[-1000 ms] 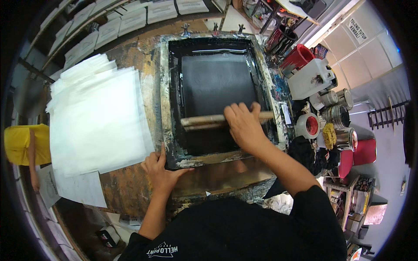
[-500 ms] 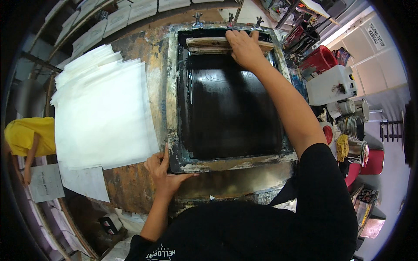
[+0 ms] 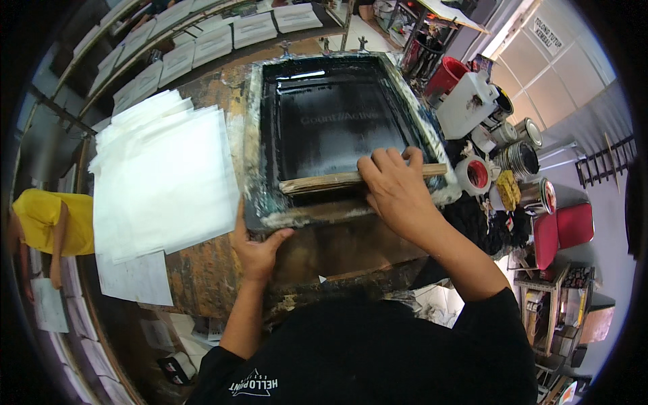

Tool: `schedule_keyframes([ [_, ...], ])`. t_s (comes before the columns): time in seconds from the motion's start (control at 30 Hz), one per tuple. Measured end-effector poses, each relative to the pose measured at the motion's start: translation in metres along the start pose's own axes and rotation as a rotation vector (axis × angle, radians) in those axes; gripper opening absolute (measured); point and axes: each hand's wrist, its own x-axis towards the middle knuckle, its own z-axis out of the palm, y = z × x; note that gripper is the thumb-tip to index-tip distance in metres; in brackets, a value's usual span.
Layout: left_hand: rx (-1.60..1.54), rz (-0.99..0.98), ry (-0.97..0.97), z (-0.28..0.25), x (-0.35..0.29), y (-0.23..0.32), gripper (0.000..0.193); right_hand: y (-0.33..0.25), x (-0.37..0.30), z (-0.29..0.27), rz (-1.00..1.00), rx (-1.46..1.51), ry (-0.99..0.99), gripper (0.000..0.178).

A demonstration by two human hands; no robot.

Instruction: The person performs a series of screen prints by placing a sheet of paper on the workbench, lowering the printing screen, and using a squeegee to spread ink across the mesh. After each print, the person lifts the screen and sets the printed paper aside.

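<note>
My right hand (image 3: 399, 185) is closed round the wooden handle of a squeegee (image 3: 318, 182), which lies across the near end of a screen printing frame (image 3: 252, 138). Dark, wet-looking ink coats the mesh (image 3: 331, 138), where faint lettering shows through. At the frame's near left corner rests my left hand (image 3: 256, 255), its thumb along the front edge and its fingers stretched along the left side. The squeegee's blade is hidden beneath the handle. To the left of the frame lies a stack of white sheets (image 3: 165, 182).
Clamps (image 3: 325, 44) stand behind the frame's far edge. A white jug (image 3: 467, 104), a red bucket (image 3: 447, 75) and several cans (image 3: 518, 158) crowd the right side. Racks with printed sheets (image 3: 253, 30) run along the back. A person in yellow (image 3: 57, 219) stands at the far left.
My right hand has drawn the squeegee from the far end of the screen to its near end. My left hand stays at the corner. The view has shifted.
</note>
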Motion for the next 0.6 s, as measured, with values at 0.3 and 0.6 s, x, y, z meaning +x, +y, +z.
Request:
schedule_keyframes([
  [0.3, -0.041, 0.591, 0.169, 0.031, 0.161, -0.006, 0.076, 0.047, 0.114, -0.101, -0.036, -0.065, 0.543, 0.041],
  [0.6, 1.174, 0.664, 0.010, 0.070, 0.297, -0.127, 0.034, 0.053, 0.164, -0.147, -0.005, 0.042, 0.529, 0.073],
])
